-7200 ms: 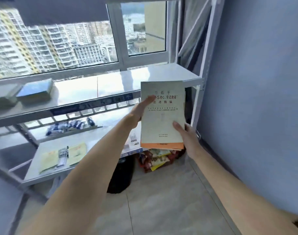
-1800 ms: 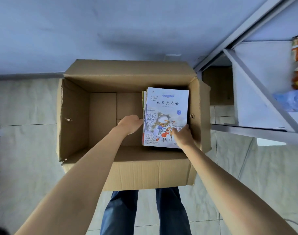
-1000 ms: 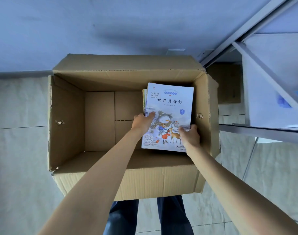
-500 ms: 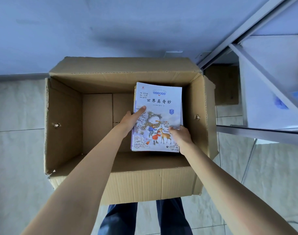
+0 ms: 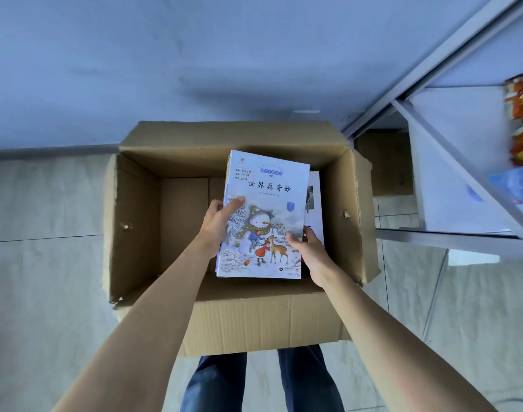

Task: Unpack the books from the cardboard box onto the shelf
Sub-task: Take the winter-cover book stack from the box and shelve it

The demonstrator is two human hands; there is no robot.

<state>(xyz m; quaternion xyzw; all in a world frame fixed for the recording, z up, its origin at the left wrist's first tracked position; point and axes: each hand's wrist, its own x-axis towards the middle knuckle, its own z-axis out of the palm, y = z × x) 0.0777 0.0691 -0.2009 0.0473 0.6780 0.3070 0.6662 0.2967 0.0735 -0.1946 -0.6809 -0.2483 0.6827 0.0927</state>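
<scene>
Head view, looking down. Wall (image 5: 135,60) and tiled floor (image 5: 40,292) form the ground of the scene; the metal shelf (image 5: 450,162) enters at upper right, with a bright packet (image 5: 522,114) lying on one of its boards. No book is visible on the part of the shelf in view. The box (image 5: 254,319) stands open on the floor against the wall, just beside the shelf frame, its flaps spread. Its left half shows bare cardboard down to the bottom. Its right half holds a white book (image 5: 315,203), lying flat and partly covered. Above it, a small stack (image 5: 263,215) topped by a picture book with a snowman cover is held clear of the box floor, tilted slightly, still within the box opening. The left hand (image 5: 217,224) grips the stack's left edge, thumb on the cover and fingers hidden beneath. The right hand (image 5: 309,251) grips the lower right corner, thumb on the cover and the other fingers curled under. Both hands are closed on the stack. Judged progress: the box looks largely emptied; the step in hand is lifting this stack out for transfer to the shelf. At least the white book remains afterwards; whether more lie under it cannot be told
</scene>
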